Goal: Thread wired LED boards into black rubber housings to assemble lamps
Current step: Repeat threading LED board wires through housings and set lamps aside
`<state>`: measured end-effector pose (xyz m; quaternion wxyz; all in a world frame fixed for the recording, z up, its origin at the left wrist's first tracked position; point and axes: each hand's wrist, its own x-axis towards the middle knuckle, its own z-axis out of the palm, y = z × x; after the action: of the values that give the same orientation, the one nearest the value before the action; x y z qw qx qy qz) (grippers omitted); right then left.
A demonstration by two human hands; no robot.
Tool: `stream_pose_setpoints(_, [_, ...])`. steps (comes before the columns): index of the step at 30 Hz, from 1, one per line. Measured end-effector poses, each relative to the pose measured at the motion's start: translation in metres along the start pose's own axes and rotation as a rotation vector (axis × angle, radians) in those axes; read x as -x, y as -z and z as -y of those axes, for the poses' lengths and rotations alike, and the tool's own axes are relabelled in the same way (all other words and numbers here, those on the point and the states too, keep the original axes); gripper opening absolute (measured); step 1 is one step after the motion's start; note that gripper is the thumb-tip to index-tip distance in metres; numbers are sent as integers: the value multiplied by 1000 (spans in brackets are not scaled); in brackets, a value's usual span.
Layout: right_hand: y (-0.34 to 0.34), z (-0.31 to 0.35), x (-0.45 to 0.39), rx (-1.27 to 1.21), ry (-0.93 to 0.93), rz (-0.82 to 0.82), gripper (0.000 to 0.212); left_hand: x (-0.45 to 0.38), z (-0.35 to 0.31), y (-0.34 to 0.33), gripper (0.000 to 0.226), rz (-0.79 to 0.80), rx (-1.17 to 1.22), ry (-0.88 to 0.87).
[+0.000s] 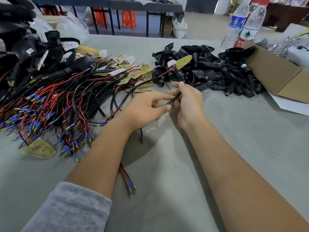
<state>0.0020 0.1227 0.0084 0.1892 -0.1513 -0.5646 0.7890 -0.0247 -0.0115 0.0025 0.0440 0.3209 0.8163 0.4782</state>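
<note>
From the head camera, both hands met above the middle of the grey worktop [225,124], fingers curled around one black sheathed cable [173,99]: the left hand [147,108] pinched it from below, the right hand [189,102] closed on it from above, their fingers hiding most of the grip. That cable rose toward the far edge to a yellow LED board [184,61] tilted over the pile of black rubber housings [209,71]; its other end dropped behind the left wrist, out of sight. A heap of wired boards [66,101] crowded the left side, running off the left edge of the frame. Assembled lamps [30,52] at the far left corner were dark and hard to separate. A cardboard box [280,77] and two water bottles [240,24] stood at the far right, cut off. The near half of the worktop lay bare around the forearms, save one loose red-black lead [127,178].
</note>
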Motion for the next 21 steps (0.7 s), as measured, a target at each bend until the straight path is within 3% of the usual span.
stream_pose_setpoints(2, [3,0,-2,25,19,-43,24,-1,1,2,14,-71,-65,26])
stream_pose_setpoints(4, [7,1,-5,80,21,-30,25,-3,6,6,18,-241,-130,83])
stream_pose_setpoints(7, [12,3,-6,270,29,141,28,-6,13,16,34,-421,-88,224])
stream_pose_setpoints(10, [13,4,-7,404,-14,301,31,-8,21,22,47,-440,-145,339])
stream_pose_setpoints(14, [15,8,-7,433,-38,378,37,-9,21,21,56,-372,-351,471])
stream_pose_setpoints(17, [19,10,-8,305,-67,336,37,-12,19,22,62,-439,-286,531])
stream_pose_setpoints(21, [20,6,-11,73,-50,97,20,-11,18,23,62,-486,-282,541])
